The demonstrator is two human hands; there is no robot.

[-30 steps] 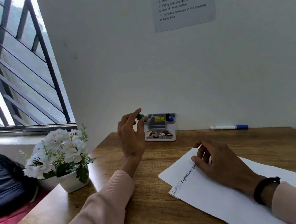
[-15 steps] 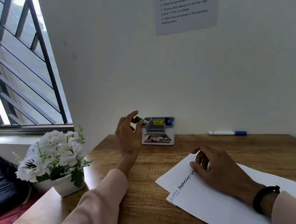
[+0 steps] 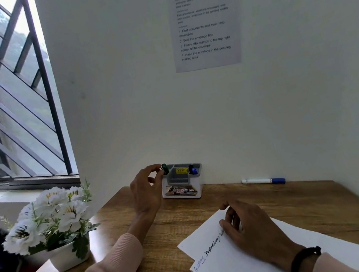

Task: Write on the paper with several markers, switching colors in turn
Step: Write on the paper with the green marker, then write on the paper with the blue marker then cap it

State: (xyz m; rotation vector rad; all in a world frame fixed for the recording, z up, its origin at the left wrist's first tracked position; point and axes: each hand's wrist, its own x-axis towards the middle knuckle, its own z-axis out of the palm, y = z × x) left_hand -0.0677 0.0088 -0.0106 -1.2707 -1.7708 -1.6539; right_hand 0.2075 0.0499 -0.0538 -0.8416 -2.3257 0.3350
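My left hand point(image 3: 145, 189) pinches the top of a green marker point(image 3: 164, 168) that stands in the left slot of a small grey and white holder point(image 3: 181, 182) by the wall. Black and blue marker caps point(image 3: 192, 170) stick out of the holder's right slot. White paper point(image 3: 233, 258) with a line of handwriting lies on the wooden desk point(image 3: 175, 218) at the front right. My right hand point(image 3: 247, 224) rests on the paper's far edge with fingers loosely curled, holding nothing. A white marker with a blue cap point(image 3: 263, 181) lies by the wall to the right.
A white pot of white flowers point(image 3: 50, 223) stands at the desk's left edge. A window with dark bars point(image 3: 8, 90) is at the left. A printed sheet point(image 3: 204, 20) hangs on the white wall behind the desk.
My left hand has stayed at the holder, its fingertips still on the green marker, which now stands more upright in the slot. The head view has shifted. My right hand stays on the paper.
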